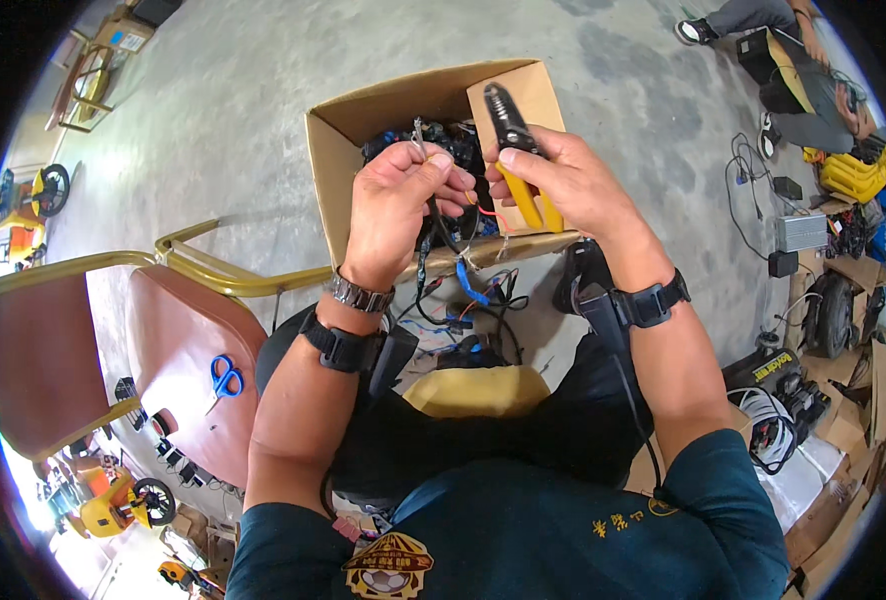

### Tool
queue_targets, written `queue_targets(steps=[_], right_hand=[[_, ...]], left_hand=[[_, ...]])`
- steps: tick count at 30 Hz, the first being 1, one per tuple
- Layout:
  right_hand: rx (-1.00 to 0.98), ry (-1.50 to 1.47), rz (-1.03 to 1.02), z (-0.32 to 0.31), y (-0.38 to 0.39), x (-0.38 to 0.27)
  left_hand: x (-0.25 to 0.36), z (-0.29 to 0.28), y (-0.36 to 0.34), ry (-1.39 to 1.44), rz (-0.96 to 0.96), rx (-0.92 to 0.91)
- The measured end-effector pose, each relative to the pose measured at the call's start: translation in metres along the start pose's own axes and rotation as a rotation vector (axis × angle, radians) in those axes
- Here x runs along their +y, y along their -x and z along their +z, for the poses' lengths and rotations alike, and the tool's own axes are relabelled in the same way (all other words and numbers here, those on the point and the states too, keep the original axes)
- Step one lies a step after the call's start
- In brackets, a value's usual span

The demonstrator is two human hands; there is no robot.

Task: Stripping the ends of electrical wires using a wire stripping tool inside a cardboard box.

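My left hand (403,195) pinches a black cable (441,228) whose stripped, greyish end sticks up above the fingers. A thin orange-red wire (485,210) runs out beside those fingers toward the right hand. In my right hand (573,180) are wire strippers (516,150) with yellow handles and a black notched head, pointing up and away from me. Both hands are over an open cardboard box (335,190), which holds a tangle of dark cables (450,138). More of the cable hangs over the box's near edge, with a blue piece (471,285) on it.
Left of me stands a chair with a brown seat (193,360), blue scissors (225,378) lying on it. Loose wires (463,325) lie on the floor between my legs. At far right another person's hand (853,110) shows near a yellow crate (853,175) and a grey metal box (801,233).
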State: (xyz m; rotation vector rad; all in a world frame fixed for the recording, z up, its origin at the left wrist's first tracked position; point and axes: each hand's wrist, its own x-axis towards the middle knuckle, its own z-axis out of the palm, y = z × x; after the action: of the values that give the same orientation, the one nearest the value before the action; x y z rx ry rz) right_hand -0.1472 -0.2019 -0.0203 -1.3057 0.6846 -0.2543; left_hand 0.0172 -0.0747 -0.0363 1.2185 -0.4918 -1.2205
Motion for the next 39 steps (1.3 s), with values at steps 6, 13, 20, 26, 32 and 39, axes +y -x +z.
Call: queue_targets(steps=[6,13,20,26,32,39], right_hand=[[0.018,0.125,0.007,0.000,0.001,0.002],[0.125,0.610,-0.168,-0.012,0.000,0.003],[0.032,0.710,0.111,-0.023,0.006,0.047],[-0.121,0.968,0.110,-0.027,0.017,0.081],[-0.359,1.229,0.132,-0.029,0.028,0.090],[0.095,0.572,-0.075,-0.011,0.018,0.011]], left_hand=[[0.000,0.001,-0.001,-0.026,-0.018,0.088],[-0.002,0.000,-0.004,0.025,-0.005,0.178],[-0.001,-0.002,-0.009,0.007,-0.011,0.209],[0.002,-0.004,-0.007,0.022,-0.020,0.182],[0.001,-0.004,-0.004,0.007,-0.054,0.069],[0.000,0.000,-0.001,-0.031,-0.120,-0.017]])
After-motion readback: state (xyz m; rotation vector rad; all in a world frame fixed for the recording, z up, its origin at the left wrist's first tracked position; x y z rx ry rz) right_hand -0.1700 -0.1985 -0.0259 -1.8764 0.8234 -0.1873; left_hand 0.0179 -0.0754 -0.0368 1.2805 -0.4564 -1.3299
